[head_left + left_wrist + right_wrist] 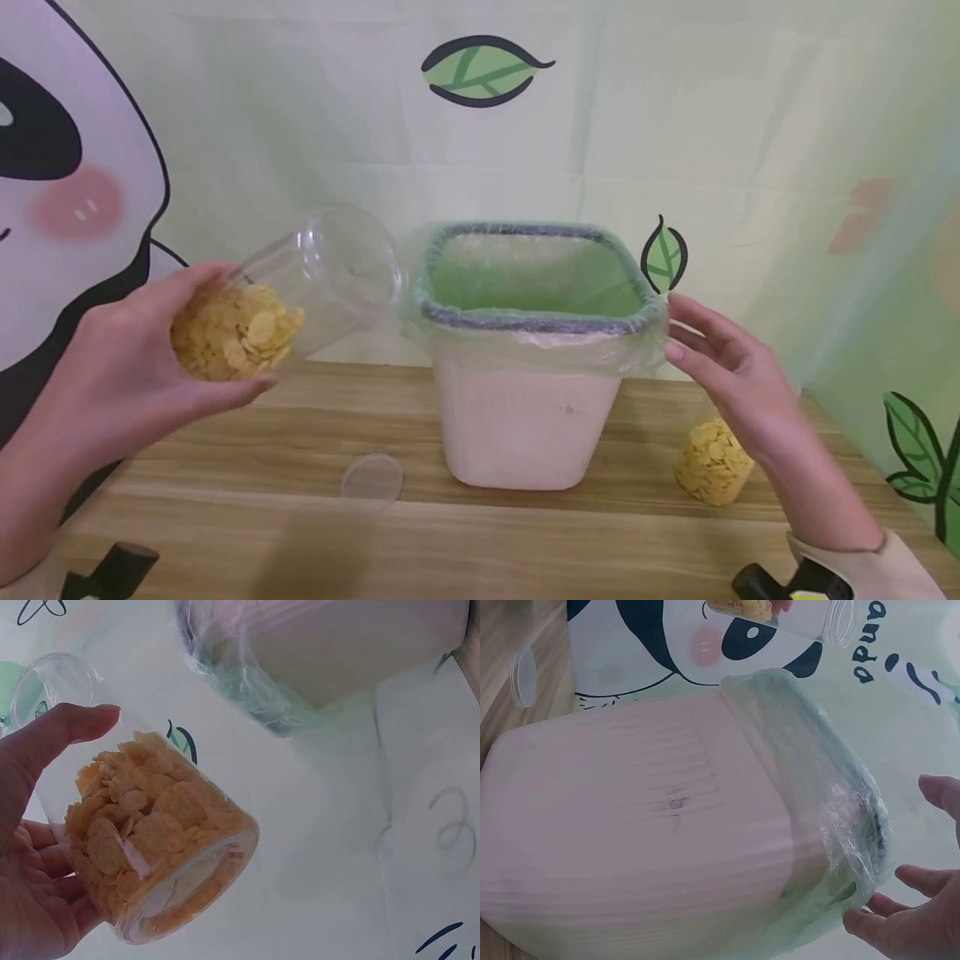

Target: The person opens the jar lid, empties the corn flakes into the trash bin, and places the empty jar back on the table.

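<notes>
My left hand (142, 350) grips a clear plastic jar (330, 275) partly filled with yellow cornflakes (236, 333). The jar is tilted, its wide mouth up and toward the left side of a pale pink trash can (525, 417). In the left wrist view the cornflakes (150, 817) lie against the jar's bottom and lower side. A thin green trash bag (540, 321) lines the can and folds over its dark rim. On the can's right, my right hand (738, 375) has its fingers loosely bent, fingertips right at the bag's edge; the right wrist view shows them beside the bag (832, 817).
A round clear lid (372, 482) lies on the wooden table (465, 542), front left of the can. Another clear container of cornflakes (714, 462) stands at the right, beneath my right wrist. Behind hangs a pale green backdrop (300, 100) with leaves and a panda.
</notes>
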Available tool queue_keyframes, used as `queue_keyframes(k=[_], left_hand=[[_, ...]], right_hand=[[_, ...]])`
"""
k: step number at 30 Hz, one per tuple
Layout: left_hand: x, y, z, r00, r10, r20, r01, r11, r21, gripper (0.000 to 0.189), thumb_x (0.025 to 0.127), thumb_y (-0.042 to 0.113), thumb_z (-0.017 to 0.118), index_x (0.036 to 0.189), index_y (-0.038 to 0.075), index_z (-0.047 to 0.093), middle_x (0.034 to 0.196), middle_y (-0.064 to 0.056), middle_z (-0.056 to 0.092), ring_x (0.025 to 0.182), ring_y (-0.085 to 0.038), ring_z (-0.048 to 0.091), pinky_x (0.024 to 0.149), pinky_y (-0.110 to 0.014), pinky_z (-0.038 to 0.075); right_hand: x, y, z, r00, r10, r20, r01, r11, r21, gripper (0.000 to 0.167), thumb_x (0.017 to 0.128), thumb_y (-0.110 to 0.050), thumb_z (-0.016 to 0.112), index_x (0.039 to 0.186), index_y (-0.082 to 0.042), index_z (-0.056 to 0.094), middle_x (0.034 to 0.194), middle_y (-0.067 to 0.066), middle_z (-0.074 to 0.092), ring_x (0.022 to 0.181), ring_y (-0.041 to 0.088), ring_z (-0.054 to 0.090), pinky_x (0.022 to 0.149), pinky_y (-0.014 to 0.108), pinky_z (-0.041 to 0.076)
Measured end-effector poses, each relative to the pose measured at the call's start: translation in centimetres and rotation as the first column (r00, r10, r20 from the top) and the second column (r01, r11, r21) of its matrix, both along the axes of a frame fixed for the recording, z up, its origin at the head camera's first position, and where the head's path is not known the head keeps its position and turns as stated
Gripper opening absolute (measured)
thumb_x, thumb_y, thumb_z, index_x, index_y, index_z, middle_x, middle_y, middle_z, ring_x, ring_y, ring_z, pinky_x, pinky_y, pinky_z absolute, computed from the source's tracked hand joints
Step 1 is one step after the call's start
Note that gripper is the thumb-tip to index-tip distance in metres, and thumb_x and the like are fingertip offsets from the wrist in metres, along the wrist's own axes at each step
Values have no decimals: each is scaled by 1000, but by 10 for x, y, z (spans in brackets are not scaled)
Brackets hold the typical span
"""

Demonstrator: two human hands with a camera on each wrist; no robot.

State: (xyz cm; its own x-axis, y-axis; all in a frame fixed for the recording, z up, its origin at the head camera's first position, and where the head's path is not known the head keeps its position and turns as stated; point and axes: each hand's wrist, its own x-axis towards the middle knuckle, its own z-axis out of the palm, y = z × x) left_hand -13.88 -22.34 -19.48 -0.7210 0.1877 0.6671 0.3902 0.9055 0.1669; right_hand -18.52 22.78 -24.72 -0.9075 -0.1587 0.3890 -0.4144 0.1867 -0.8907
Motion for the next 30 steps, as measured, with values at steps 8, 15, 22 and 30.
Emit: queue_keyframes(k=[8, 15, 22, 30], left_hand=[[-9, 10, 9, 999, -10, 45, 9, 1000, 22, 90, 52, 25, 88, 128, 2, 45, 107, -23, 56, 84, -34, 53, 65, -50, 48], [-19, 19, 17, 999, -20, 45, 19, 999, 27, 87, 55, 23, 85, 129, 4, 44, 107, -20, 57, 82, -31, 53, 63, -44, 47], [-29, 26, 20, 994, -40, 98, 38, 999, 20, 90, 57, 24, 85, 132, 2, 41, 107, -21, 55, 81, -30, 50, 60, -38, 45], [-38, 36, 21, 993, -51, 111, 50, 999, 5, 89, 57, 23, 85, 132, 1, 41, 107, -21, 56, 82, -31, 50, 63, -42, 44]], right_hand=[[-17, -7, 15, 999, -52, 12, 51, 998, 47, 56, 92, -20, 54, 142, -10, 31, 146, 11, 28, 131, 28, 28, 95, 15, 36], [-28, -8, 24, 996, -80, 36, 75, 989, 128, 59, 93, -31, 50, 143, -11, 27, 147, 7, 27, 131, 24, 28, 107, 46, 22], [-37, -11, 26, 996, -51, 69, 42, 991, 126, 62, 93, -34, 50, 143, -7, 26, 145, 14, 26, 133, 27, 22, 107, 52, 17], [-44, -13, 25, 995, -50, 83, 39, 990, 137, 63, 92, -35, 50, 143, -7, 26, 148, 13, 21, 136, 29, 15, 107, 55, 13]])
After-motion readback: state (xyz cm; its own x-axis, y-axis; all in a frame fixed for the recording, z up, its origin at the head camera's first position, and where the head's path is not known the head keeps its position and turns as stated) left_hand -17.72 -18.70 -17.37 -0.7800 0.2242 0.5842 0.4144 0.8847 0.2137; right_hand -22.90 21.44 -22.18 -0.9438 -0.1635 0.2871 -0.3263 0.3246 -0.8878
